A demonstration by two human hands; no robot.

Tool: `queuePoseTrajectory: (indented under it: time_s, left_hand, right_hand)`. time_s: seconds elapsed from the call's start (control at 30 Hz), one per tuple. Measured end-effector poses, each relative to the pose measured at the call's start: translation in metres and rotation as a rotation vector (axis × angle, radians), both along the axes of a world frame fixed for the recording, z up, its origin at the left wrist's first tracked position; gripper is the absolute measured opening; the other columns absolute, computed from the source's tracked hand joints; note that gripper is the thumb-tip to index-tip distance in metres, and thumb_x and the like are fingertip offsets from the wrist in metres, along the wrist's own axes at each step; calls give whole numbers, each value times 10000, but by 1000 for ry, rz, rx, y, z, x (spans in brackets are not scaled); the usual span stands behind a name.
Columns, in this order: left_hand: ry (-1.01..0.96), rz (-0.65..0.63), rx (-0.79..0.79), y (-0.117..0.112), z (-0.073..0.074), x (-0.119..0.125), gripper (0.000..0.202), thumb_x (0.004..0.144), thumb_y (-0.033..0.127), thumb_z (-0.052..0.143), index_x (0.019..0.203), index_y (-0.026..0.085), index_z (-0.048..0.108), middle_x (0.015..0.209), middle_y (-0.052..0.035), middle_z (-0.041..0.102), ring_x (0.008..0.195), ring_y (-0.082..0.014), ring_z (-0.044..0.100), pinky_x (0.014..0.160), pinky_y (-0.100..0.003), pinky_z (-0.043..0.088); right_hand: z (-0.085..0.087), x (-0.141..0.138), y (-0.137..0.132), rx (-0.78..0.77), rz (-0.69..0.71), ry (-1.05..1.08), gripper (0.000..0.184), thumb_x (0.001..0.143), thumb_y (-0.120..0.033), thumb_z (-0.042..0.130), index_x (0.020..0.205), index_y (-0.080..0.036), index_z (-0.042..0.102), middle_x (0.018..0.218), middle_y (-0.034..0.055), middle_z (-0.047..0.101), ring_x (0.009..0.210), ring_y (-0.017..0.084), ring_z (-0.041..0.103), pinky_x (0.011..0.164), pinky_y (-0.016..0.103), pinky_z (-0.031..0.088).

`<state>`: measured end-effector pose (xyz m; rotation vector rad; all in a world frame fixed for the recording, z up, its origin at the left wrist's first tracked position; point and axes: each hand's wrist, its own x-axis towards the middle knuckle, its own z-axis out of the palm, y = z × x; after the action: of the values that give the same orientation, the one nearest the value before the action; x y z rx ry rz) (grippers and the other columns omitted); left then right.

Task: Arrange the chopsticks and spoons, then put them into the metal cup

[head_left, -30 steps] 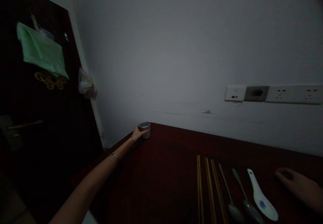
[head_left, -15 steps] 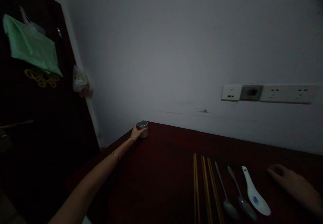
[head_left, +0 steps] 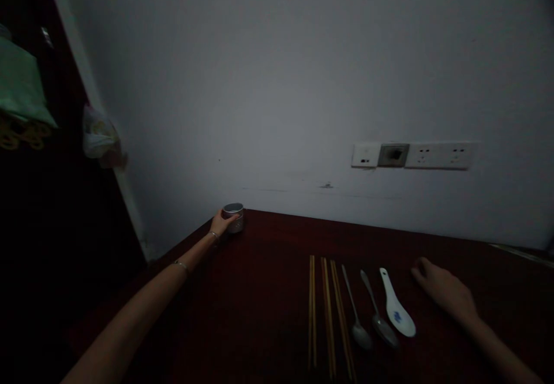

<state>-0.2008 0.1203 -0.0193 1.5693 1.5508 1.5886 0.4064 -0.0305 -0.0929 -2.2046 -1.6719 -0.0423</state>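
Observation:
My left hand (head_left: 221,223) reaches to the far left corner of the dark red table (head_left: 268,292) and wraps its fingers round a small grey metal cup (head_left: 234,217) standing upright there. My right hand (head_left: 439,289) rests palm down on the table, fingers loosely curled and holding nothing, just right of a white ceramic spoon (head_left: 396,310) with a blue mark. Left of that spoon lie two metal spoons (head_left: 367,320) and three pairs of wooden chopsticks (head_left: 326,315), all laid side by side.
A white wall stands behind the table with a row of sockets (head_left: 411,155). At left is a dark door (head_left: 38,199) with a green cloth (head_left: 19,87) and a plastic bag (head_left: 100,136) hanging on it. The room is dim.
The view has swung to the right, so everything sits further left in the frame. My left hand stays on the cup and my right hand stays resting beside the white spoon.

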Motion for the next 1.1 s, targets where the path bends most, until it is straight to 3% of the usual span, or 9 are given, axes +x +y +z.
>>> queuePoseTrajectory:
  time_s: [0.13,0.33,0.47,0.6,0.8,1.1]
  left_hand:
    - [-31,-90,42,9,8,52,580,549,359,732,1033,120,518,1106,-157,570,983,-227,559,862,-347,427]
    - [-93,-262,71,17,17,163,540,561,317,733,1022,125,525,1096,-135,572,999,-209,543,877,-340,411]
    - [-62,-404,88,11,19,233,513,563,315,733,997,127,534,1079,-124,576,1014,-210,527,882,-322,399]
    - [-41,-566,95,-4,12,286,512,563,333,731,989,128,533,1056,-119,584,992,-206,536,872,-324,401]
    - [-83,-722,46,-24,-5,330,534,560,319,738,1008,128,518,1068,-127,585,985,-200,546,872,-325,404]
    - [-89,-805,28,-42,-17,343,536,577,309,728,1036,132,515,1090,-130,579,1006,-206,542,891,-340,398]
  right_hand:
    - [12,-12,-7,-32,-27,-70,276,814,-372,319,860,-196,526,833,94,636,747,235,612,552,295,377]
    - [21,-18,-9,-51,-67,-85,227,826,-334,352,890,-182,508,872,90,635,805,216,606,572,269,366]
    - [25,-22,-10,-63,-87,-81,220,834,-335,353,897,-186,502,860,79,636,822,209,604,588,262,368]
    - [27,-25,-12,-38,-104,-101,220,841,-332,352,915,-183,497,886,84,634,847,205,598,618,262,379]
    - [31,-29,-15,-43,-118,-111,205,847,-314,360,935,-185,492,918,87,631,868,197,588,648,258,388]
    - [32,-30,-16,-20,-110,-116,188,846,-313,357,911,-186,479,894,83,626,820,194,594,623,258,388]
